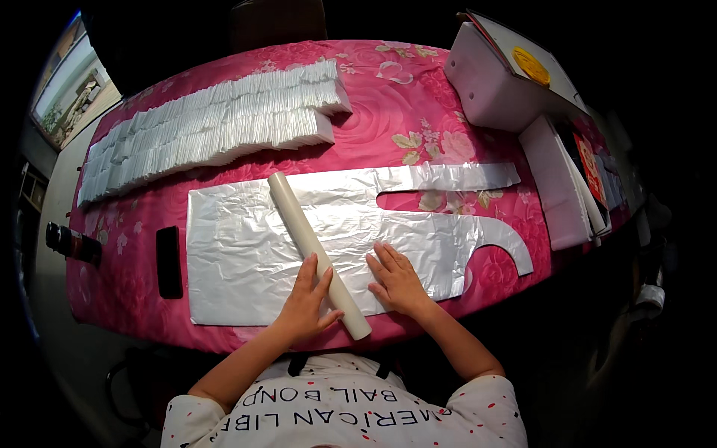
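Note:
A silvery-white plastic vest-type bag [231, 254], or a flat stack of them, lies wrinkled across the table. Its two handle strips extend to the right, the nearer one curled into a hook. Slantwise over it lies a pale cream tube [302, 224], its lower end reaching past the bag's near edge. My left hand [305, 306] rests against the tube's lower half, fingers spread, with the index finger and thumb touching it. To the right of the tube, my right hand [399, 282] lies palm down on the plastic, fingers apart and holding nothing.
Long rows of folded white plastic packs [216, 123] stand at the far left. A black phone [169, 261] and a dark bottle [73, 244] lie left of the bag. White foam boxes [489, 82] stand at right, one topped by a yellow coil [531, 66]. A pink floral cloth [373, 127] covers the table.

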A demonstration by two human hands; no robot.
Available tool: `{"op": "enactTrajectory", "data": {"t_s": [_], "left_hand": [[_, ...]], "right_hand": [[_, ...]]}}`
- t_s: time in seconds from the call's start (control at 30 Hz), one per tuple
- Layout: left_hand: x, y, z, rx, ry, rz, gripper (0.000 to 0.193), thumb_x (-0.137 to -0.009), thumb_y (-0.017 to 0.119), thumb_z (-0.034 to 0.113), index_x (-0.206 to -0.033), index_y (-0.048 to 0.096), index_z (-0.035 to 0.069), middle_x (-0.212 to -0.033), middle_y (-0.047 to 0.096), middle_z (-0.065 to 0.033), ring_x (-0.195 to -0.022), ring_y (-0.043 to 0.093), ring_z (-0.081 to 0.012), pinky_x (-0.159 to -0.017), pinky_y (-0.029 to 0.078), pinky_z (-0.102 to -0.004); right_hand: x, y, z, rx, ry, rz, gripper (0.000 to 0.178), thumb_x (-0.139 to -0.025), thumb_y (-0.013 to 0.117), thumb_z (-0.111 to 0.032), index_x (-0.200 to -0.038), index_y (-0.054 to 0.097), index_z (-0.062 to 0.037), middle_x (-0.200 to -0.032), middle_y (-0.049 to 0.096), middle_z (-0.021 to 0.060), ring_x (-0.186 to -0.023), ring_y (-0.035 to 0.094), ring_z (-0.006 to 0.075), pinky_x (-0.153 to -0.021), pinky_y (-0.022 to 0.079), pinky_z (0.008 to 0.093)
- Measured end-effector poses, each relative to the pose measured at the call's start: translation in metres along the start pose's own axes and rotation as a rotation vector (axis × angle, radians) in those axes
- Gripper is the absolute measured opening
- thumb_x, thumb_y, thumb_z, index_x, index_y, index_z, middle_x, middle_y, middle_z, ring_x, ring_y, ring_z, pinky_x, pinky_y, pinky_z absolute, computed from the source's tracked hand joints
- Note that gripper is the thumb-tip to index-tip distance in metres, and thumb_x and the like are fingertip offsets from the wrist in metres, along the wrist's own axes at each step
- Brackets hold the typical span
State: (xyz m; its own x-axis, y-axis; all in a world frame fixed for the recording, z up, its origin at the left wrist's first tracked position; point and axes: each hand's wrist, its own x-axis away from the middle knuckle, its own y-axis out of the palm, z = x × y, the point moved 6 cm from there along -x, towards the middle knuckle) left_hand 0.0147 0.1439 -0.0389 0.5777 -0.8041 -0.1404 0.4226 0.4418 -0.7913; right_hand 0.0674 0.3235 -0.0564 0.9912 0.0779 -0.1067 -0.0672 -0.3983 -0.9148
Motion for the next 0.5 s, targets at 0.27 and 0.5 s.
{"op": "enactTrajectory", "data": {"t_s": [0.27,0.5], "left_hand": [[-0.031,0.019,0.024,-0.095,0.106,-0.111,0.078,-0.072,0.068,0.042,-0.133,0.037,0.005,-0.142,0.007,-0.033,-0.132,0.006,-0.051,-0.106,0.019,-0.0526],[-0.047,0.041,0.037,0.001,0.11,-0.041,0.085,-0.068,0.07,0.043,-0.132,0.035,-0.002,-0.142,0.007,-0.0339,-0.132,0.006,-0.0503,-0.107,0.018,-0.0504]], "right_hand": [[0.062,-0.079,0.192,0.236,0.411,0.153,0.058,-0.085,0.051,-0.029,-0.133,0.036,0.0002,-0.141,0.031,0.0183,-0.13,0.029,0.0336,-0.106,0.023,0.0406],[0.114,-0.107,0.261,0.373,0.77,0.368,0.054,-0.087,0.049,-0.025,-0.129,0.038,0.0059,-0.137,0.035,0.0221,-0.128,0.032,0.0359,-0.105,0.024,0.0436]]}}
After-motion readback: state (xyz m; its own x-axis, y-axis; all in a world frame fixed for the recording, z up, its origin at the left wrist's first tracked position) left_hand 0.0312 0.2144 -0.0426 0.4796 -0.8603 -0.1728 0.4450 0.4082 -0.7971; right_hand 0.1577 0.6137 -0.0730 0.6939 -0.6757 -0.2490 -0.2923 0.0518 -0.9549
